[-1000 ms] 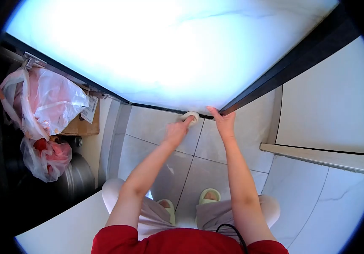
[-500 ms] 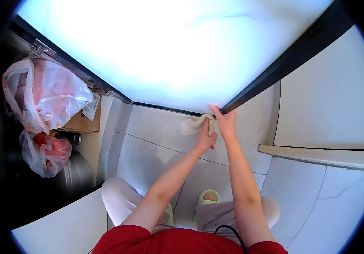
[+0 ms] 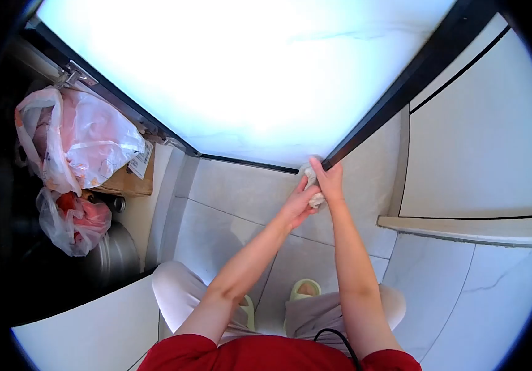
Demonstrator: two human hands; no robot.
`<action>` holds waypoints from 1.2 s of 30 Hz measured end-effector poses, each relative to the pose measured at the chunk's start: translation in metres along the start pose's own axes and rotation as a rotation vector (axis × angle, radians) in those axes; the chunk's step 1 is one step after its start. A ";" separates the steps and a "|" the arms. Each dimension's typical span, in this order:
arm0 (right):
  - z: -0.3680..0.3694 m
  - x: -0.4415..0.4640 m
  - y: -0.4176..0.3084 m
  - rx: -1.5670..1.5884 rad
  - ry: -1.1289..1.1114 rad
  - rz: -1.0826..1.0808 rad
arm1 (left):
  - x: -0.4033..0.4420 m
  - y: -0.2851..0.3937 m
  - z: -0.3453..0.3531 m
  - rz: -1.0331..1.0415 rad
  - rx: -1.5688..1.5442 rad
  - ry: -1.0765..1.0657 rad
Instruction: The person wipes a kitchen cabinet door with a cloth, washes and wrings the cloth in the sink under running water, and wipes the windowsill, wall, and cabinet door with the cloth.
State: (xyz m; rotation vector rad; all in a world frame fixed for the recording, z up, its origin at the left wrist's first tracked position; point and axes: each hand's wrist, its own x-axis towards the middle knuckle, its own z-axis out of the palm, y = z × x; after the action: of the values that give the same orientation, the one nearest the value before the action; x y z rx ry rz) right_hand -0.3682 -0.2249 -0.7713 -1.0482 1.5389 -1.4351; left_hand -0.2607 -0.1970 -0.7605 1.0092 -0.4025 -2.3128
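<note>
A white cabinet door (image 3: pixel 241 80) with a black frame stands open before me, its lower corner at my hands. My left hand (image 3: pixel 299 204) is closed on a pale, crumpled cloth (image 3: pixel 315 199), which lies against that corner. Right beside it, my right hand (image 3: pixel 330 179) grips the door's bottom corner from the right, thumb on the front face. The cloth shows between the two hands, and part of it is hidden by the fingers.
An open cabinet on the left holds a large plastic bag (image 3: pixel 96 139), a smaller bag (image 3: pixel 80 222), a cardboard box (image 3: pixel 131 183) and a metal pot (image 3: pixel 120 250). A white panel with a ledge (image 3: pixel 464 226) is at the right. Grey tiles lie below.
My left hand has moved right along the door's bottom edge with the cloth and now meets my right hand. The door has swung slightly. My right hand has stayed at its corner.
</note>
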 end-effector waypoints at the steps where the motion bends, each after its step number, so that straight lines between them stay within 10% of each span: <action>1: -0.003 0.003 0.006 0.019 -0.010 -0.097 | -0.006 0.008 0.007 0.027 0.021 -0.036; 26: -0.018 0.018 -0.038 0.576 -0.233 0.222 | -0.075 0.095 0.095 0.120 0.038 -0.159; 36: -0.031 0.032 -0.134 0.204 -0.213 -0.155 | -0.106 0.142 0.135 0.207 0.180 -0.310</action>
State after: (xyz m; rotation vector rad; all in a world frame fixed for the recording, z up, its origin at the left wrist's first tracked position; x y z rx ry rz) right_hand -0.4001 -0.2474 -0.6351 -1.1738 1.1568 -1.4962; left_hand -0.2477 -0.2381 -0.5424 0.6504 -0.8127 -2.2741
